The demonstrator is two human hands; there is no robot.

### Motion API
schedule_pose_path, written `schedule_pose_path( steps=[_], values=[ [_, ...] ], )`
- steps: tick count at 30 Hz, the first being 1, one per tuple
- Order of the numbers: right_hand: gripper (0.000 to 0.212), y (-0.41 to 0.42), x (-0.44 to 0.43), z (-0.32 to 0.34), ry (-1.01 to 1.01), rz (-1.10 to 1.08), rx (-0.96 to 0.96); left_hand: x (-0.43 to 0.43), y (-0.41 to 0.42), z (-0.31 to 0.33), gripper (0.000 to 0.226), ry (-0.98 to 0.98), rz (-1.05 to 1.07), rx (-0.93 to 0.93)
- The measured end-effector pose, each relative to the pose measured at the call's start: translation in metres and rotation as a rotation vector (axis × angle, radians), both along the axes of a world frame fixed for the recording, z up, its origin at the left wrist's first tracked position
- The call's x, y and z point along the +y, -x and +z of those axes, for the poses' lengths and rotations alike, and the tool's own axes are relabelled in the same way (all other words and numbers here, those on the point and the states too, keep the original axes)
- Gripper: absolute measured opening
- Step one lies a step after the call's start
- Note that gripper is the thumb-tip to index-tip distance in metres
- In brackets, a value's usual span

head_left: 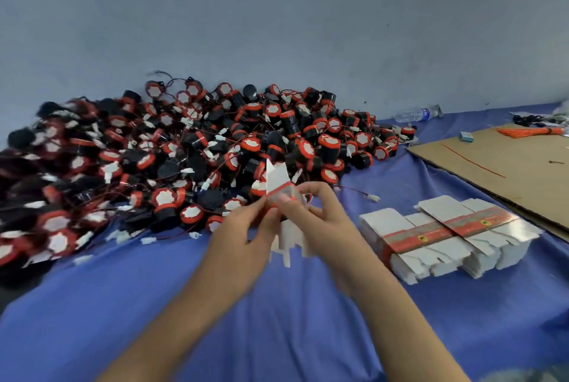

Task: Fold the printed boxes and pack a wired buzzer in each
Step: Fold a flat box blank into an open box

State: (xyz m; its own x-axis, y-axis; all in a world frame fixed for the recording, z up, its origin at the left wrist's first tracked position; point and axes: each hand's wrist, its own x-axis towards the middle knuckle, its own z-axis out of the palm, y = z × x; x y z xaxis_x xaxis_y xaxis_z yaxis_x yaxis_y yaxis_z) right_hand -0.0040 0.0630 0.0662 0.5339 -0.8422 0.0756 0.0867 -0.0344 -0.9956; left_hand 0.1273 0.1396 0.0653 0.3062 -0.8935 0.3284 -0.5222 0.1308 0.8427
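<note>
With left hand (243, 233) and right hand (311, 212), pinches upright box (278, 184) at red band. Folding judged under way; next needs flaps tucked, then one from buzzer pile (184, 147) beyond hands.

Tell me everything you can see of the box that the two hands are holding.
The printed box is white card with a red band across its middle. It stands upright, flaps pointing up and down, not yet closed. The left hand and the right hand pinch it at the band, above the blue cloth, before the buzzer pile. Blur hides its print.
</note>
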Motion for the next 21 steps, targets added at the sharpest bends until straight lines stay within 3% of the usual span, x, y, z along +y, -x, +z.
schedule_pose_path(
  steps=[4, 6, 8, 10, 14, 18, 21],
  values=[
    [0.044, -0.056, 0.028, -0.004, -0.239, 0.09, -0.127, 0.044, -0.042, -0.005, 0.039, 0.058, 0.039, 0.176],
    [0.047, -0.077, 0.035, -0.006, -0.413, 0.161, -0.239, 0.066, -0.071, -0.011, 0.064, 0.061, -0.018, 0.243],
    [0.049, -0.095, 0.042, -0.007, -0.532, 0.238, -0.316, 0.081, -0.095, -0.018, 0.094, 0.073, -0.035, 0.144],
    [0.055, -0.112, 0.046, -0.01, -0.636, 0.296, -0.357, 0.086, -0.11, -0.026, 0.106, 0.101, 0.028, -0.051],
    [0.079, -0.134, 0.046, -0.021, -0.685, 0.43, -0.267, 0.078, -0.13, -0.043, 0.088, 0.262, 0.179, -0.127],
    [0.05, -0.149, 0.036, -0.04, -0.524, 0.238, -0.012, 0.075, -0.153, -0.048, 0.059, 0.315, 0.254, -0.13],
    [0.04, -0.145, 0.023, -0.04, -0.314, 0.143, -0.09, 0.076, -0.166, -0.047, 0.064, 0.198, 0.214, -0.126]
  ],
)
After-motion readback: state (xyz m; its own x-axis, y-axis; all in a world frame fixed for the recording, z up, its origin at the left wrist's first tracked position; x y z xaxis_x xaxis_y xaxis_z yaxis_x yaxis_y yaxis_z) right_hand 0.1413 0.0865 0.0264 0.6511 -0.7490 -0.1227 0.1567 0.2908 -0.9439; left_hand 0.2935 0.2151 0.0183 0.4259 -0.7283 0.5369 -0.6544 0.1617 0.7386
